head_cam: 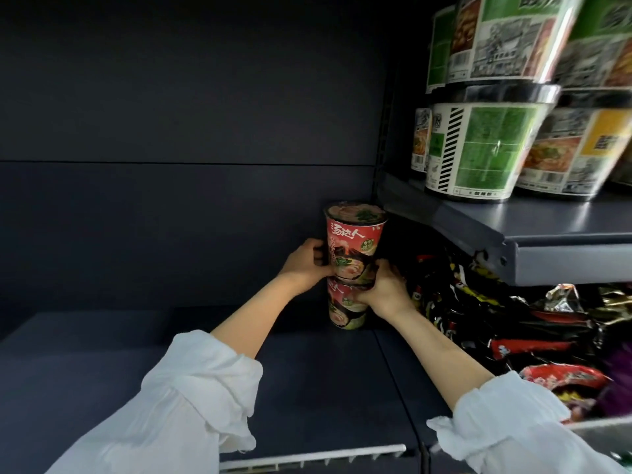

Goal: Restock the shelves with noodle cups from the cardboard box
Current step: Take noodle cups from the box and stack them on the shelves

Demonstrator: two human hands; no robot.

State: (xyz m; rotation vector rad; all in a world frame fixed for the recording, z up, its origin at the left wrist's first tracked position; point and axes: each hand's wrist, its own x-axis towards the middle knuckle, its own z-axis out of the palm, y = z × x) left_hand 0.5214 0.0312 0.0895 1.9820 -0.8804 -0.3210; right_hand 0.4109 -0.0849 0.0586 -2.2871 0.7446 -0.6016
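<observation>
Here, two hands grip two stacked noodle cups (pixel 352 261).

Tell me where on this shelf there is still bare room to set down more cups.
Bare shelf floor lies left of the stacked red cups, up to the back wall, and in front of them toward the shelf edge. Crowded: the noodle packets on the right and the green tubs on the upper shelf.

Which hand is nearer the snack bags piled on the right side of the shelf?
Right. The right hand grips the stacked noodle cups on the side facing the snack bags, right beside them; the left hand holds the cups' far side.
</observation>
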